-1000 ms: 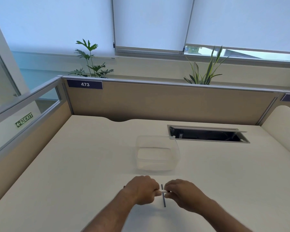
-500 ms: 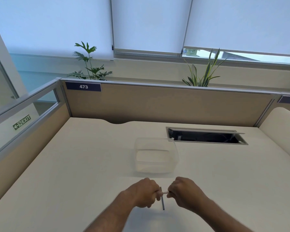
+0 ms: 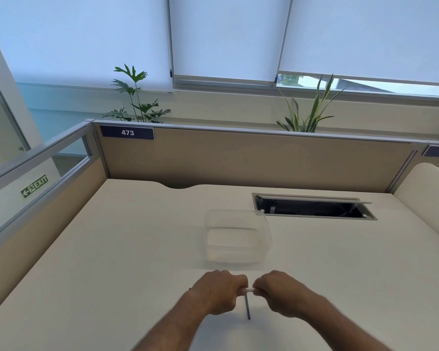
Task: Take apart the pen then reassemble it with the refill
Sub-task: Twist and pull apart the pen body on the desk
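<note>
A white pen (image 3: 249, 290) runs sideways between my two fists, just above the desk's near edge. My left hand (image 3: 219, 291) is closed around its left end and my right hand (image 3: 280, 291) around its right end. Only a short white stretch shows between the knuckles. A thin dark refill (image 3: 247, 308) lies on the desk under the hands, pointing towards me; its far end is hidden behind the pen.
A clear plastic tub (image 3: 237, 238) stands on the cream desk (image 3: 112, 262) just beyond my hands. An open cable hatch (image 3: 312, 208) sits at the back right. Beige partitions (image 3: 238, 158) wall the desk at the back and left.
My hands have stayed closed on the pen with little movement. The view has tilted slightly, so hands and tub sit a little lower in frame.
</note>
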A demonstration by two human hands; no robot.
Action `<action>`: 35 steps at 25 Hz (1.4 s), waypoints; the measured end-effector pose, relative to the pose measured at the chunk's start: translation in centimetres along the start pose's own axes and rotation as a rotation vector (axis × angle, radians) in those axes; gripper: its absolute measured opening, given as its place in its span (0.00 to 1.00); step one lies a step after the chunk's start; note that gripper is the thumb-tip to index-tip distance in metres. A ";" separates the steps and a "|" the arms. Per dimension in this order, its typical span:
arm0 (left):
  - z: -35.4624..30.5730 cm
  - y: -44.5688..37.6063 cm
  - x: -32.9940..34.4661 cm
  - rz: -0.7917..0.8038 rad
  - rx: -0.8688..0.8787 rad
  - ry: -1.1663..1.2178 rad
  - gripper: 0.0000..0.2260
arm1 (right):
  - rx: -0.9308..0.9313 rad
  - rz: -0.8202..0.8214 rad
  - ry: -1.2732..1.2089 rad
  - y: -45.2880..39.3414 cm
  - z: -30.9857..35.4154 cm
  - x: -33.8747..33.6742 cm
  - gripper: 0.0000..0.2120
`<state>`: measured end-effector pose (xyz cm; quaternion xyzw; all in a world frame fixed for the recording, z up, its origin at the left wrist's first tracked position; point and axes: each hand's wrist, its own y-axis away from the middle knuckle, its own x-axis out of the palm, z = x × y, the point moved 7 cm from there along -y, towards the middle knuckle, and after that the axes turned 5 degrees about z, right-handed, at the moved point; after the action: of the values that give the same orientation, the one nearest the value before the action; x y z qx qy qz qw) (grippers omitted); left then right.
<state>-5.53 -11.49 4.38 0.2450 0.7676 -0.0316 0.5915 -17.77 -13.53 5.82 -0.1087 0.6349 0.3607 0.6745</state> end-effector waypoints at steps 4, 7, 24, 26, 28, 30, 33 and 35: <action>0.0 0.0 0.3 0.001 -0.032 0.038 0.10 | 0.017 -0.042 0.076 -0.2 0.0 0.0 0.08; 0.1 -0.1 0.4 0.006 -0.039 0.043 0.12 | 0.053 -0.079 0.085 -0.1 0.1 -0.3 0.07; -0.2 0.7 -0.3 -0.130 0.073 0.044 0.11 | 0.036 -0.022 -0.050 -0.1 -0.2 -0.4 0.08; -0.4 0.7 -0.5 -0.155 0.093 0.020 0.10 | 0.074 -0.112 -0.006 -0.1 -0.2 -1.0 0.08; -0.6 0.6 -0.5 -0.172 0.097 -0.032 0.12 | 0.096 -0.126 -0.004 0.0 0.0 -1.1 0.10; -0.6 0.4 -0.6 -0.167 0.075 -0.098 0.12 | 0.083 -0.061 -0.095 -0.1 0.1 -0.7 0.12; -0.5 0.3 -0.5 -0.145 0.057 -0.177 0.09 | -0.009 0.087 -0.189 0.0 0.6 0.1 0.11; -0.6 0.5 -0.2 -0.136 0.066 -0.183 0.06 | -0.038 0.120 -0.185 0.0 0.7 0.1 0.13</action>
<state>-5.84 -10.96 4.91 0.2079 0.7236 -0.1191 0.6472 -17.19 -13.09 5.80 -0.0497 0.5684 0.4209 0.7052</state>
